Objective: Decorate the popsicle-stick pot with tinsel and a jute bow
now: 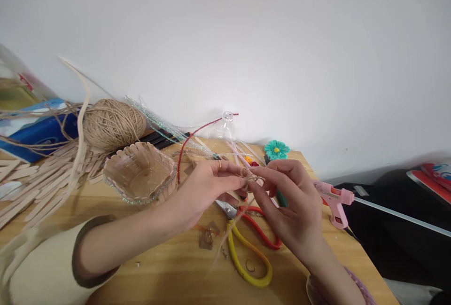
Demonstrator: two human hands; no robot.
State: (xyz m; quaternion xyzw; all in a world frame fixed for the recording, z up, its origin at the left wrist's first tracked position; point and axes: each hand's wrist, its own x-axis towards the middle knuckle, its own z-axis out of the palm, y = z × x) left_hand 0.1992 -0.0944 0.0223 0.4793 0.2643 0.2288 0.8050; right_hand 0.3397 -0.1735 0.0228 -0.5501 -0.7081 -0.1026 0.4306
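Observation:
The fingertips of my left hand (207, 185) and my right hand (292, 197) meet over the table, pinching a small looped piece of jute twine (260, 181) between them. The twine looks like a little bow, with a blurred end hanging below it. Under my hands lie scissors (249, 277) with one yellow and one red handle. Left of my left hand sits a bowl (139, 192) faced with wooden sticks, a glittery trim around it. Just beyond my right hand is a teal fuzzy flower (276, 149) with a yellow centre.
A pink glue gun (334, 199) with a long glue stick is at the table's right edge. At left are a twine ball (114, 124), loose craft sticks (45, 197) and a blue package (38, 131). A red pipe cleaner (181, 154) and a clear bottle top (225, 129) stand near the wall.

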